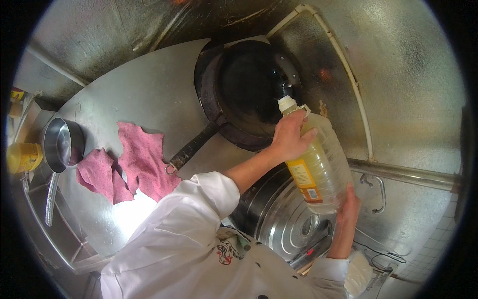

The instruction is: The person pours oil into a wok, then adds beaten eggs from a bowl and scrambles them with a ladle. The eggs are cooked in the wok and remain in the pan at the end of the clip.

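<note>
A large clear plastic jug of pale yellow oil-like liquid, with a yellow label, is tilted over a black wok. Around its neck and handle my left hand is closed, while my right hand holds the jug's base from below. The white-rimmed mouth points at the wok's right side, and a bright streak shows there, perhaps liquid running out. The wok's wrapped handle points down-left, its end ring beside a pink cloth.
A second pink cloth lies near a metal saucepan at the steel counter's left edge. A yellow container stands beyond. Below the jug is a large lidded steel pot. A pipe and a tap are on the right wall.
</note>
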Demonstrator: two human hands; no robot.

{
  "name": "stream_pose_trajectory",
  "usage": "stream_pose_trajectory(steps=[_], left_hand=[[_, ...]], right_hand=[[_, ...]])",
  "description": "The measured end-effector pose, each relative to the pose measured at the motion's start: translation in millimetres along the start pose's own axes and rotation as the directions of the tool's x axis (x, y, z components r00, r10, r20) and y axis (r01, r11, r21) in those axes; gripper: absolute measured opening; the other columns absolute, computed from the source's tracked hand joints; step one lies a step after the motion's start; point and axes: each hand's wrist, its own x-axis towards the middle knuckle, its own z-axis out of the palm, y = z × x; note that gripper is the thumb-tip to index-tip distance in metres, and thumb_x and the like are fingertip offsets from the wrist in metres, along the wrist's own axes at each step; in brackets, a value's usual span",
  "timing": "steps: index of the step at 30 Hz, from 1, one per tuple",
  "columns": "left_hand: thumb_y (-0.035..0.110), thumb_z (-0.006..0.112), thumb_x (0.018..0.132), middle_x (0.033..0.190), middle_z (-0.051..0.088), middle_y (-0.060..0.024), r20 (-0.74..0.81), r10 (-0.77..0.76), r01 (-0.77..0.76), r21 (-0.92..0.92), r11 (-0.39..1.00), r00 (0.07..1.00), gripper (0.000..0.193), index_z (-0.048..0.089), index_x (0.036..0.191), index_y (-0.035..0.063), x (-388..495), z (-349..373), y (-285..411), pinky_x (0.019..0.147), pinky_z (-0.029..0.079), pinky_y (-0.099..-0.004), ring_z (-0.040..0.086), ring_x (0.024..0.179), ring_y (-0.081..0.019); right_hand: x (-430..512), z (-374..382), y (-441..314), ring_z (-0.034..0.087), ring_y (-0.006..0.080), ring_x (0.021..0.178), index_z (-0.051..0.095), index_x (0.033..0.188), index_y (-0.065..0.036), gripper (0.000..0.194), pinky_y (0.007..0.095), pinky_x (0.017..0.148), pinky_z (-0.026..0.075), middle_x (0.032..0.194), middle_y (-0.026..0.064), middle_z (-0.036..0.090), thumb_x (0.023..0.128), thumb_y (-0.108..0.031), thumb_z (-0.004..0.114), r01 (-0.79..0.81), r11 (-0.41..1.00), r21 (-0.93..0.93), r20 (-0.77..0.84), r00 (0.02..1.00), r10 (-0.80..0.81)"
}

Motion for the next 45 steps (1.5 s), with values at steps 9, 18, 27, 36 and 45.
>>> stream_pose_trajectory(steps=[9, 18, 27, 36, 45], left_hand=[[0.018, 0.068, 0.074, 0.065, 0.048, -0.0121, 0.022, -0.062, 0.062, -0.029, 0.998, 0.998, 0.029, 0.049, 0.087, 0.0009, -1, -1, 1, 0.056, 0.041, -0.0345, 0.049, 0.059, -0.0231], [0.013, 0.063, 0.073, 0.072, 0.054, -0.0169, 0.012, 0.259, -0.257, 0.163, 0.953, 0.966, 0.018, 0.051, 0.080, 0.0027, -1, 15, 38, 0.058, 0.043, -0.0417, 0.056, 0.069, -0.0362], [0.007, 0.057, 0.074, 0.069, 0.056, -0.0170, 0.389, 0.452, -0.531, 0.122, 0.839, 0.803, 0.006, 0.054, 0.078, 0.0041, -28, 72, 143, 0.055, 0.046, -0.0397, 0.057, 0.064, -0.0372], [0.008, 0.056, 0.080, 0.066, 0.054, -0.0167, 0.544, 0.492, -0.464, -0.200, 0.863, 0.680, 0.007, 0.058, 0.074, 0.0030, -116, 186, 210, 0.053, 0.044, -0.0385, 0.054, 0.061, -0.0379], [0.010, 0.058, 0.063, 0.063, 0.054, -0.0101, 0.696, 0.561, -0.743, -0.059, 0.667, 0.449, 0.011, 0.051, 0.069, 0.0043, -208, 239, 221, 0.047, 0.046, -0.0380, 0.058, 0.057, -0.0274]], right_hand=[[0, 0, -4, 0.059, 0.0168, 0.068, 0.061, 0.085, 0.008, 0.034, 0.0304, 0.059, 0.048, 0.083, 0.0108, 0.062, 0.084, -0.026, 0.066, 0.038, 0.999, -0.012, -0.003, 0.999, -0.038], [5, -11, 55, 0.055, 0.0221, 0.103, 0.051, 0.119, 0.000, 0.040, 0.0369, 0.090, 0.042, 0.115, 0.0089, 0.057, 0.090, -0.027, 0.056, -0.169, 0.913, 0.372, 0.208, 0.973, 0.095], [-13, -16, 141, 0.049, 0.0220, 0.117, 0.043, 0.129, -0.007, 0.044, 0.0395, 0.100, 0.037, 0.126, 0.0076, 0.051, 0.096, -0.035, 0.037, -0.293, 0.633, 0.717, 0.327, 0.943, 0.065], [-64, -133, 213, 0.063, 0.0193, 0.083, 0.056, 0.110, -0.002, 0.029, 0.0299, 0.070, 0.050, 0.098, 0.0111, 0.064, 0.089, -0.022, 0.057, -0.105, 0.935, 0.340, -0.020, 0.993, 0.119], [-127, -234, 303, 0.060, 0.0379, 0.085, 0.058, 0.101, -0.002, 0.044, 0.0472, 0.071, 0.048, 0.091, 0.0186, 0.062, 0.073, -0.034, 0.069, -0.232, 0.506, -0.830, -0.327, 0.939, -0.105]])
